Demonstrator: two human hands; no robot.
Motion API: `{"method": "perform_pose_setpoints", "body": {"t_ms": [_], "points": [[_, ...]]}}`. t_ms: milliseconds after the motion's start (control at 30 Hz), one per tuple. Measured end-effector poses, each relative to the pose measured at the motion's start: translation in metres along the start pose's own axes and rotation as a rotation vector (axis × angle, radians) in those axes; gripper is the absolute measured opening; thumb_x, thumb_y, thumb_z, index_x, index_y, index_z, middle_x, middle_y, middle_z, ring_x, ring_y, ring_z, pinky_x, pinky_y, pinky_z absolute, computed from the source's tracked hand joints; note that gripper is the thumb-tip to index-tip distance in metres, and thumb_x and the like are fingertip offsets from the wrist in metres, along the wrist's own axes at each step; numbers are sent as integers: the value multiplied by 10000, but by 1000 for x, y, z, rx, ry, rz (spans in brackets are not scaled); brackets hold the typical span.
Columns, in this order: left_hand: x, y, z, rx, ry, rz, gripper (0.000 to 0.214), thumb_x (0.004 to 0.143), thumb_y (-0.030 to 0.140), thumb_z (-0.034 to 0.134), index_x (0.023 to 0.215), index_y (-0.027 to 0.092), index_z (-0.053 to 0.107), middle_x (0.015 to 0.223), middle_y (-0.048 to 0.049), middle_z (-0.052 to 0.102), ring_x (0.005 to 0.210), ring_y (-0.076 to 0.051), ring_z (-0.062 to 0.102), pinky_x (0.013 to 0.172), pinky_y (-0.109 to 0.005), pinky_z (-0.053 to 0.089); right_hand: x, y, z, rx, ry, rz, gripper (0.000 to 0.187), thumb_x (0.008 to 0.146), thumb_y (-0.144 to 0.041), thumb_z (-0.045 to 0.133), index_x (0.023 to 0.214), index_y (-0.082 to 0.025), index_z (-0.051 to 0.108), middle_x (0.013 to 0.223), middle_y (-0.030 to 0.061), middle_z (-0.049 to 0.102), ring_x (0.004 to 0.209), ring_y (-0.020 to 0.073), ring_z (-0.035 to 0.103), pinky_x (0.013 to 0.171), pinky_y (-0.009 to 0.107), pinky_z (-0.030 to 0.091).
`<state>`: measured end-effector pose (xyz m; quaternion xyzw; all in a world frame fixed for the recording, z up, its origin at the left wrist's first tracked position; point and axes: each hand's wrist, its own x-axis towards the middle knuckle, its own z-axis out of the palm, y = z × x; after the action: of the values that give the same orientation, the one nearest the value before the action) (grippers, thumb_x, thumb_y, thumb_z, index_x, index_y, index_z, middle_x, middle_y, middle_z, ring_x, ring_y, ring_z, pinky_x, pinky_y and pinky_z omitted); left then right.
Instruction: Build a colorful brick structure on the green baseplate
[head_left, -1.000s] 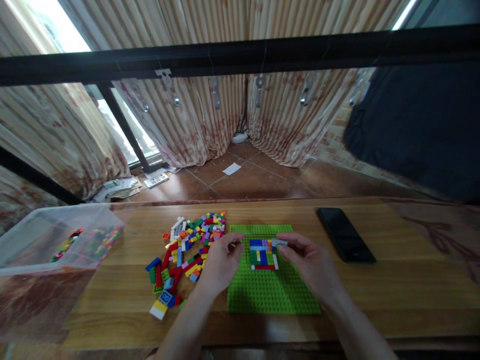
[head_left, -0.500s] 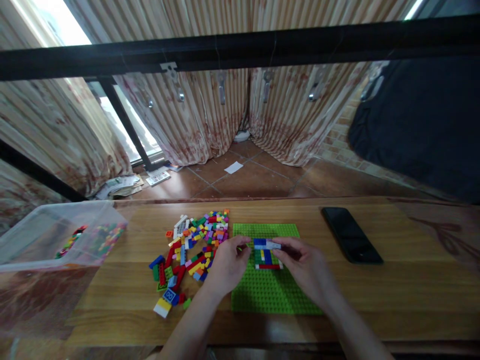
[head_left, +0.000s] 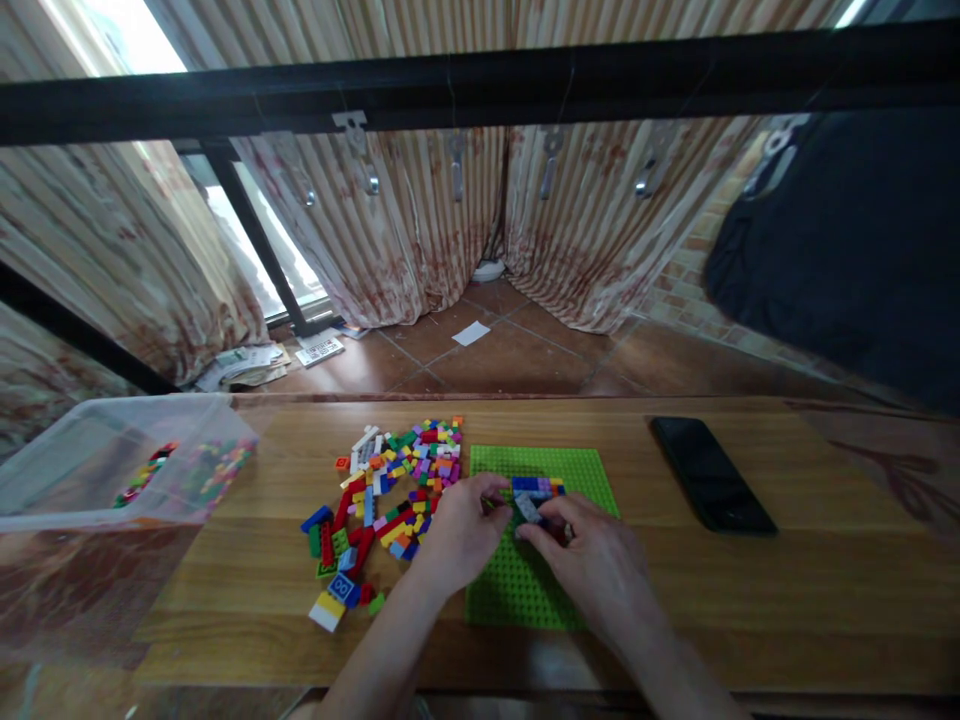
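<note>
A low flat structure of small plastic bricks (head_left: 537,486) in many colours sits on the far half of a square bright-green studded plastic baseplate (head_left: 521,600). Its far edge shows dark blue, and behind the fingers one sees light blue, with purple, orange and yellow toward the right end; its near part is hidden by the right hand (head_left: 592,550). This hand has its thumb and fingers clamped on a small oblong grey plastic brick (head_left: 527,507), which is tilted and lies above the left part of the structure. The left hand (head_left: 466,525) is just beside, at the left, its thumb and index finger a little apart; whether they touch the brick, I cannot tell. Compared with one second ago, the grey brick has moved from the far right corner of the structure toward the left and nearer, and it has turned. The right hand has come with it, so the red and white near edge, visible earlier, is now covered. The left hand remains close to the structure's left side.
</note>
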<state>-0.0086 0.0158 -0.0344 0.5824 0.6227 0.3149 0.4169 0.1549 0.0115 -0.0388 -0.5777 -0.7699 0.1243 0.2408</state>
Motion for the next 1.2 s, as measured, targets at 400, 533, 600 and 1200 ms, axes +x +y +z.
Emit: {"method": "perform_pose_setpoints", "body": {"t_ms": [400, 533, 600, 1200], "points": [[0, -1, 6, 50, 43, -1, 327, 781, 137, 544, 1084, 153, 665, 948, -65, 708, 860, -183, 649, 805, -295, 491, 0, -2, -5, 67, -145, 37, 163, 792, -390, 652, 737, -238, 665, 707, -18, 655, 634, 157, 598, 584, 269, 379], [0, -1, 6, 53, 36, 2, 333, 788, 127, 530, 1093, 149, 662, 933, -70, 706, 841, -184, 647, 775, -290, 492, 3, 7, -5, 98, -166, 50, 204, 841, -420, 583, 860, -250, 694, 749, -2, 665, 633, 162, 592, 591, 278, 400], [0, -2, 6, 32, 27, 5, 341, 786, 124, 528, 1100, 146, 658, 913, -68, 703, 806, -179, 647, 740, -280, 493, 3, 10, -4, 118, -175, 32, 206, 858, -398, 557, 898, -251, 697, 782, 6, 675, 657, 170, 606, 596, 281, 410], [8, -16, 15, -83, 25, 44, 261, 816, 310, 559, 1005, 156, 654, 774, -37, 685, 676, -152, 614, 588, -233, 451, 6, 9, 3, 239, -130, 26, 206, 854, -343, 538, 873, -243, 717, 866, 26, 718, 770, 195, 652, 730, 322, 472]]}}
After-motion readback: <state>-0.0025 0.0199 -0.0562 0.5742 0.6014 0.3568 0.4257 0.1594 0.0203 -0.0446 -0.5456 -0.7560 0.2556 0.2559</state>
